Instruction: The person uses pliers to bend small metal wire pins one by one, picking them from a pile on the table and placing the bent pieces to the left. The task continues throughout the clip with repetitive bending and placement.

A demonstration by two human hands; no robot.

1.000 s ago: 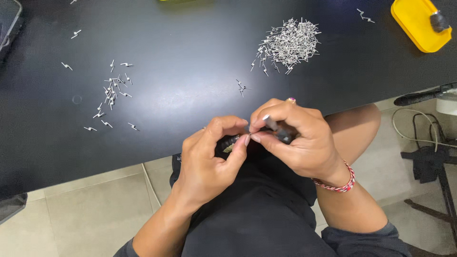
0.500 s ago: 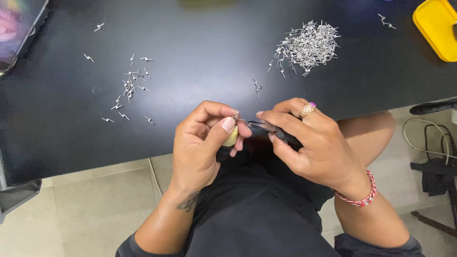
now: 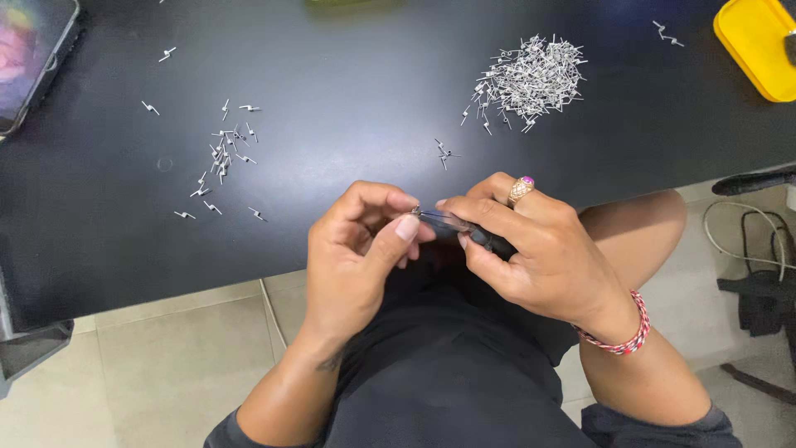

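Nearest, over a dark-clothed lap: left hand (image 3: 356, 257) with fingers pinched together on a tiny metal pin (image 3: 414, 211); right hand (image 3: 531, 249) with fingers clamped on a slim dark tool (image 3: 464, 226), its tip touching that pin, just off the desk (image 3: 332, 75) edge. Farther, on the desk: small scatter of metal pins (image 3: 220, 153) at left, big heap of pins (image 3: 531, 79) at right, yellow tray (image 3: 754, 46) at the far corner.

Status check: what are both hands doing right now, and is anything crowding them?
Left hand pinching a small metal piece. Right hand gripping a dark tool, tip at that piece. Nothing between them; metal pieces heaped on the table.
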